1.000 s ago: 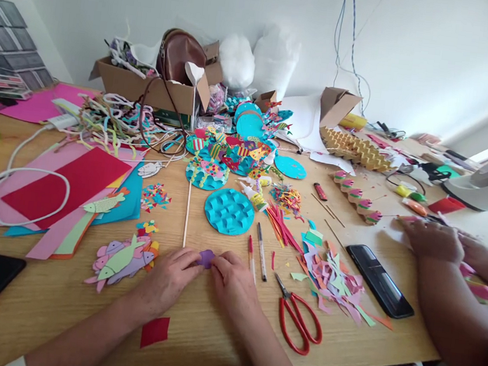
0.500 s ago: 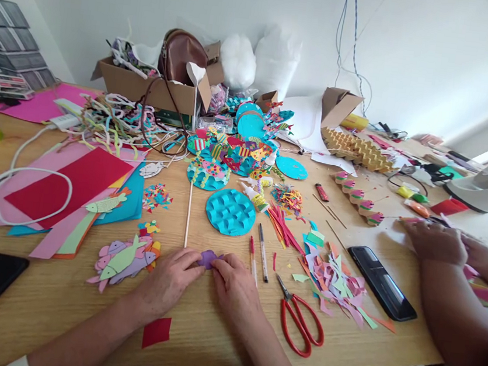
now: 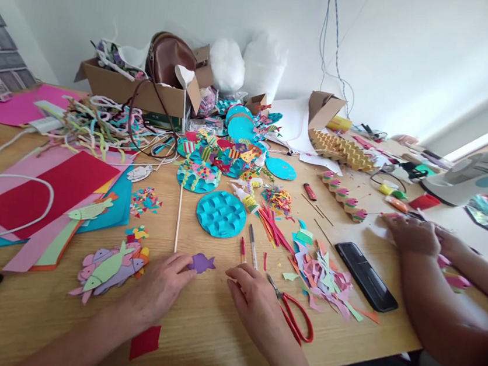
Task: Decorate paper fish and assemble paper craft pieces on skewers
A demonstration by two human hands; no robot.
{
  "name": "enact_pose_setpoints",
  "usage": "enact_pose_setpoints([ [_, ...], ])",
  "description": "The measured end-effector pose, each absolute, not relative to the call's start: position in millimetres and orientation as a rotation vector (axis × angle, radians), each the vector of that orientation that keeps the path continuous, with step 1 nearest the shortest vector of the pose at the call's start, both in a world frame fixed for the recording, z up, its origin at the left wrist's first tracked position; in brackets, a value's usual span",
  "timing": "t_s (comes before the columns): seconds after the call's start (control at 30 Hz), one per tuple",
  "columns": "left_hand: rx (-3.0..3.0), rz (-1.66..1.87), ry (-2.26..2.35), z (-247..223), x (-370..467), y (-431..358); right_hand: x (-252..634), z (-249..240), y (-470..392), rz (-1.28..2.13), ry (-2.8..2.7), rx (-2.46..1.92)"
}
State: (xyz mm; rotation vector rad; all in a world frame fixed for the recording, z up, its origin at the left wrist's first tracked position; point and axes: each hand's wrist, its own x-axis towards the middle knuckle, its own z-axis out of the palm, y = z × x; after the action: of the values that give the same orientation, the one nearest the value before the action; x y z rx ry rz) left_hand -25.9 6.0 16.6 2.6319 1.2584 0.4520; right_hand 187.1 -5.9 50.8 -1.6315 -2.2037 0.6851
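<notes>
A small purple paper fish [image 3: 203,263] lies in front of me, its tail pointing right. The fingertips of my left hand [image 3: 165,284] hold it by its left end. My right hand [image 3: 255,295] is apart from the fish, its fingers loosely bent with nothing seen in them. Just beyond those fingers are a red pen [image 3: 243,250] and a clear-barrelled pen [image 3: 253,246]. Red-handled scissors [image 3: 294,317] lie beside my right hand, partly covered by it. Left of my left hand is a pile of cut paper fish [image 3: 106,270].
A blue scale-patterned paper disc [image 3: 221,214] lies ahead, near glue bottles [image 3: 246,198]. Paper scraps [image 3: 325,279] and a black phone [image 3: 365,277] are to the right. Another person's hand [image 3: 414,233] works at the far right. A red paper square [image 3: 144,342] lies near my left forearm.
My right hand has let go of the purple fish and moved right towards the pens. My left hand still holds the fish. The view has shifted slightly right.
</notes>
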Motion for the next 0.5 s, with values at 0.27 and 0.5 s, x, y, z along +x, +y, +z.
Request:
enact_pose_setpoints([
  [0.27, 2.574, 0.536, 1.200, 15, -34, 7, 193, 51, -12, 0.763, -2.242, -1.696],
  [0.5, 2.648, 0.590, 1.120, 25, -46, 6, 193, 53, -18, 0.818, -2.262, -1.695],
])
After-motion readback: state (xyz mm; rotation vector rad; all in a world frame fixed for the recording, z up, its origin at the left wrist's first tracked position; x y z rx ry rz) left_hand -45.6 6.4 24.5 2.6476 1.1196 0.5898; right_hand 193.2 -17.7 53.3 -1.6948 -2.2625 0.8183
